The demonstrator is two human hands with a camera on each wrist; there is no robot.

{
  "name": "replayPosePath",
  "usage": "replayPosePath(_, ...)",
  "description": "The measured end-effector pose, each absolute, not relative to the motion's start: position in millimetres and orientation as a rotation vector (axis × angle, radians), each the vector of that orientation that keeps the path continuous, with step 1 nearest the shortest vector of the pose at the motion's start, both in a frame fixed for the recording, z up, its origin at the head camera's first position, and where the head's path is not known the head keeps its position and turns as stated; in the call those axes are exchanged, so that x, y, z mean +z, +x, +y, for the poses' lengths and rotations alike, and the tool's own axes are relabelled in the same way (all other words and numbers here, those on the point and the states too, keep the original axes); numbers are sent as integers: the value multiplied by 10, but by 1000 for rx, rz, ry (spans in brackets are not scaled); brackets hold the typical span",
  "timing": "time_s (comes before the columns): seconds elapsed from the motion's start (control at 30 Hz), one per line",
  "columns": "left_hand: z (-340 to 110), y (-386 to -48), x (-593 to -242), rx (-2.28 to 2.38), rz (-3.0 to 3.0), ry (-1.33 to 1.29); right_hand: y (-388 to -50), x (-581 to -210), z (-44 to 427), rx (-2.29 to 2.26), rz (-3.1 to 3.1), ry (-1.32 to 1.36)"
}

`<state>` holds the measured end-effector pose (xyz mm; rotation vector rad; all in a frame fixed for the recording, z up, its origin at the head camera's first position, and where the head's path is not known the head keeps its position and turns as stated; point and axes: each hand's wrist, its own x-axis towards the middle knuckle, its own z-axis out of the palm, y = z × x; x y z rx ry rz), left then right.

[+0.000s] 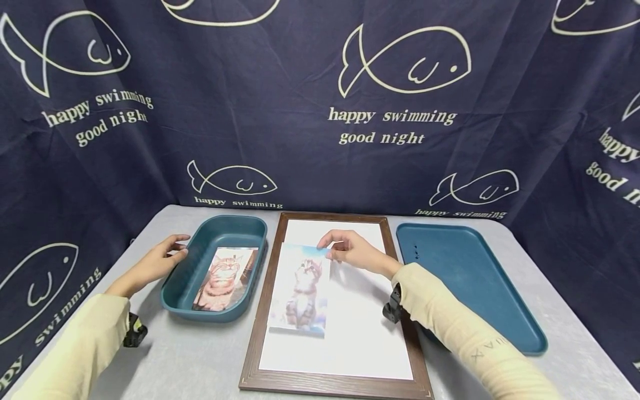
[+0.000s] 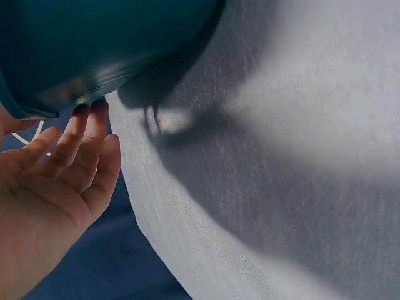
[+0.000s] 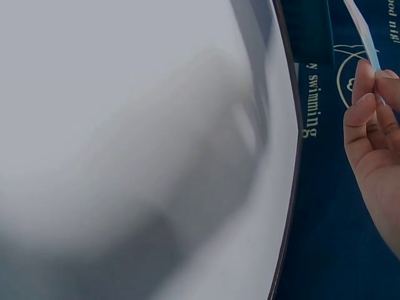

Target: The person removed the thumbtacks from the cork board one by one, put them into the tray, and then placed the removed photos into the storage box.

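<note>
My right hand (image 1: 357,251) pinches a cat picture card (image 1: 304,294) by its upper right corner, between thumb and fingers. The card shows a sitting kitten on a pale background and is held over the left part of the white sheet in a brown frame (image 1: 336,383). In the right wrist view the card (image 3: 362,28) appears nearly edge-on at the fingertips. My left hand (image 1: 159,260) is at the left side of a deep blue bin (image 1: 175,311), fingers loosely bent along its outer wall and thumb near the rim. A second card with an orange cat (image 1: 225,280) lies in the bin.
To the right of the frame lies a flat blue tray (image 1: 465,278) with small dark marks near its upper left; the right forearm crosses its near left part. A grey cloth (image 1: 192,361) covers the table. Behind hangs a navy curtain (image 1: 300,66) with fish drawings.
</note>
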<state>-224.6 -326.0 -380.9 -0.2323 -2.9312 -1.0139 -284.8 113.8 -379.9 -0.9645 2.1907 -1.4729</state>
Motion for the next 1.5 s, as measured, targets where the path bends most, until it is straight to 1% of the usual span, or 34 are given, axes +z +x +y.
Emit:
replayPosePath(0.2,-3254,-2246,-3813,-1089,-2954,-229,-2900,-3775,1082,-1516,2177,-953)
replayPosePath(0.9,-3268,-2244,-3829,-1093,-2974,-227,-3151,-3638,800,-1580,2137,-978)
replayPosePath(1.5,-3318,-2271,-3798,-1243,-3006,-184,-3250,-3608,416,-1665,2072,-976)
